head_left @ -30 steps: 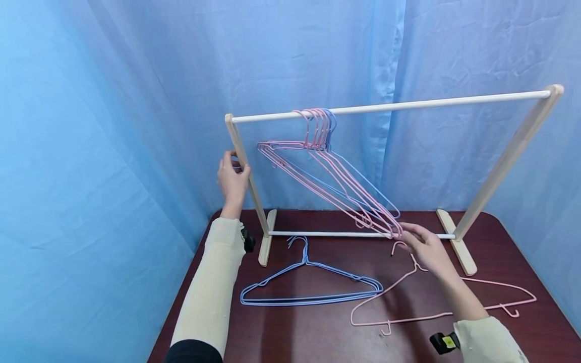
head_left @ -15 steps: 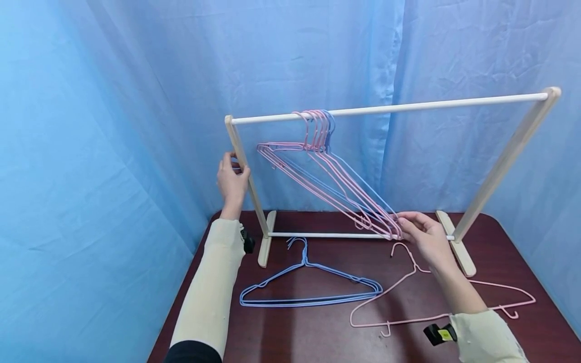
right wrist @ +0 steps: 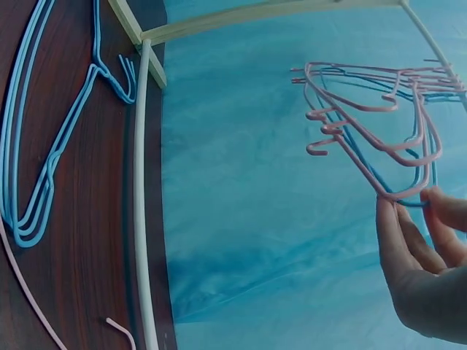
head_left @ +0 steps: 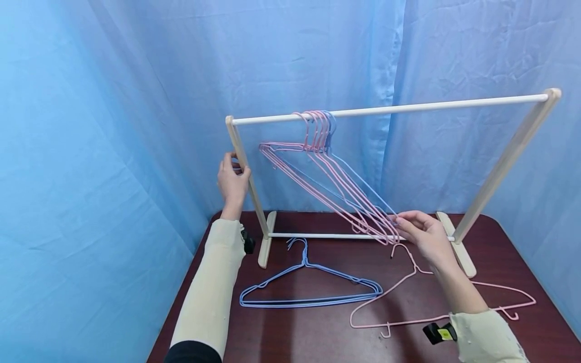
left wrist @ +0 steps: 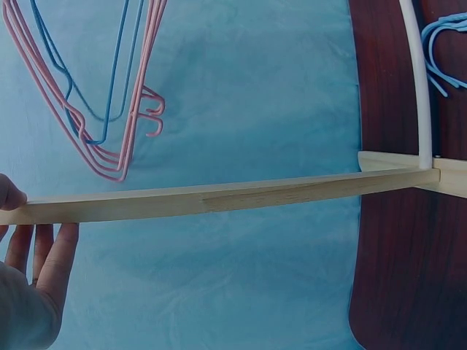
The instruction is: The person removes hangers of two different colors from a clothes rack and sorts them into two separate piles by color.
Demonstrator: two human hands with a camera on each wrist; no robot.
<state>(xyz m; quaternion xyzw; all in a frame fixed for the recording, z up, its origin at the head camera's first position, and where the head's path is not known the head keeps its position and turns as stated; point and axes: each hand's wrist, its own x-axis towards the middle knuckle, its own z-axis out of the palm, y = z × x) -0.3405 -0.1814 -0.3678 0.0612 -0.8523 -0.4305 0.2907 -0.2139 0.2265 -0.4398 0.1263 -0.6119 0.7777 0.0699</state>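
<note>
My left hand (head_left: 233, 184) grips the left wooden post (head_left: 255, 199) of a clothes rack, thumb on one side and fingers on the other in the left wrist view. Pink hangers (head_left: 305, 147) and blue ones hang bunched toward the left of the rack's white top rail (head_left: 436, 106). With its thumb and fingertips, my right hand (head_left: 426, 242) pinches the lower right corner of a hanging blue hanger (right wrist: 412, 204). The pink hangers' corners hang just left of those fingers. In the right wrist view, pink and blue wires overlap near the pinch.
Blue hangers (head_left: 308, 304) lie stacked on the dark red table (head_left: 327, 338). To their right, a pink hanger (head_left: 417, 321) lies partly under my right forearm. A white lower rail (head_left: 327, 235) joins the rack's feet, and blue curtains (head_left: 136, 126) surround the table.
My right hand has shifted slightly up from the pink hangers' corners to the blue hanger's corner. The pink corners have swung a little down and left. My left hand stays on the post.
</note>
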